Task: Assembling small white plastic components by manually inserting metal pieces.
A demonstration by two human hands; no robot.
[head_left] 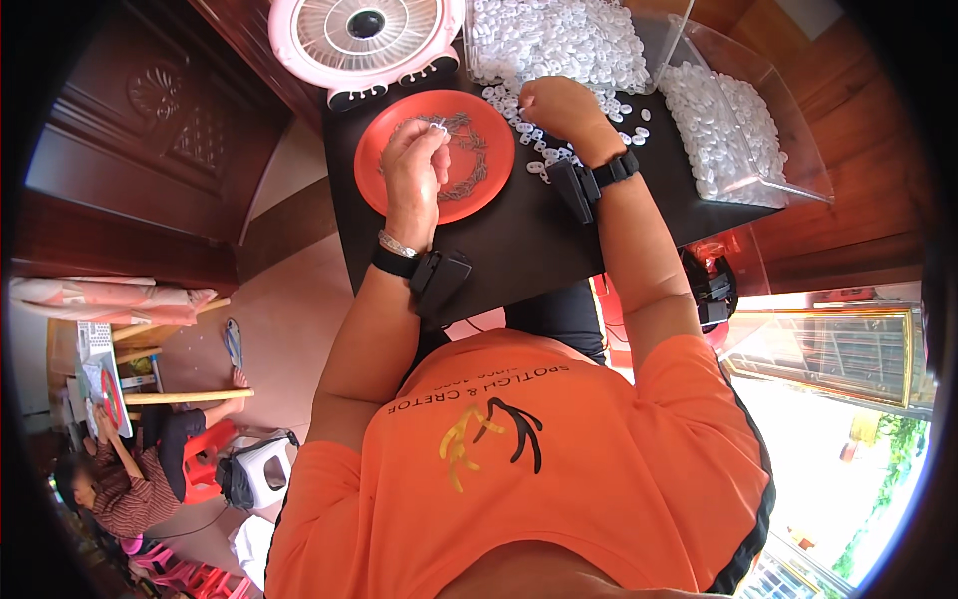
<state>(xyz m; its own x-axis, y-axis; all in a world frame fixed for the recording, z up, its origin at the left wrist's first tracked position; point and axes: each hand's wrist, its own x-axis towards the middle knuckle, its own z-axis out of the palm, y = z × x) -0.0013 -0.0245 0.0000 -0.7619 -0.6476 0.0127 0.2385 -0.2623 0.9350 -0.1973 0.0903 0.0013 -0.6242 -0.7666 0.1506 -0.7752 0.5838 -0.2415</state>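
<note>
The left hand [414,165] is closed, fingertips pinched together on a small white plastic piece [437,127], held just above the orange plate [384,150]. Under and just beyond those fingers, a tangle of thin metal springs [467,160] lies across the plate's middle. The right hand [561,108] is curled loosely, knuckles up, resting among the loose white pieces [544,150] scattered beside it; whether it grips one I cannot tell, since the fingers fold under. The pieces are small, pale, translucent ovals, all much alike.

Past the right hand stands a clear bin [559,40] heaped with the same pieces, and off to its outer side a second clear tray [738,120] tilts, also full. Beyond the left hand sits a pink fan [364,35], facing up. Both wrists wear black bands with small black devices.

Everything rests on a small black table [519,240] by a dark wooden door, over a pinkish tiled floor. Far behind the left elbow, another person [130,479] sits low near red stools. The bin's top is cut off by the frame, and the pinched piece's exact shape is too small to read.
</note>
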